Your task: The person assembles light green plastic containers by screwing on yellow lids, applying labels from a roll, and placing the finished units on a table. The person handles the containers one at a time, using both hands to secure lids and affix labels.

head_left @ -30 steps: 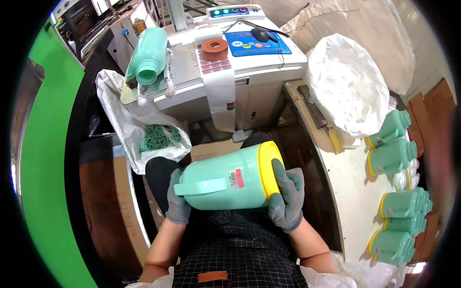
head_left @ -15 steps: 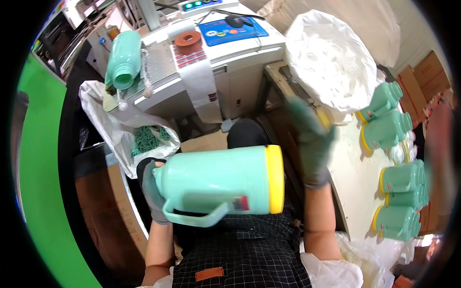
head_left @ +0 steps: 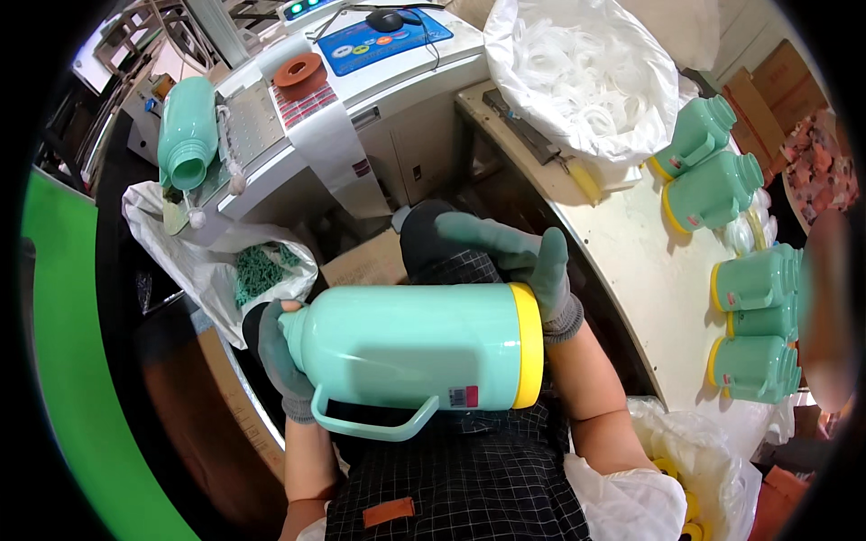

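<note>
We hold the mint flask [head_left: 410, 347] sideways over our lap, left hand [head_left: 280, 356] fingers wrapped round its neck, right hand [head_left: 523, 261] fingers spread behind its yellow base [head_left: 528, 345], seemingly mid-inspection, needing steady turning

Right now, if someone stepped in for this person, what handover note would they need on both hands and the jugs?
Left hand: gloved, gripping the neck end of the mint-green plastic jug with yellow base, held sideways over the lap, handle down.
Right hand: gloved, open, resting near the yellow base end, not gripping.
Done, by the look of it: several matching green jugs lie on the white table at right.
Left: the jug in hand; another green bottle lies on the grey machine.
</note>
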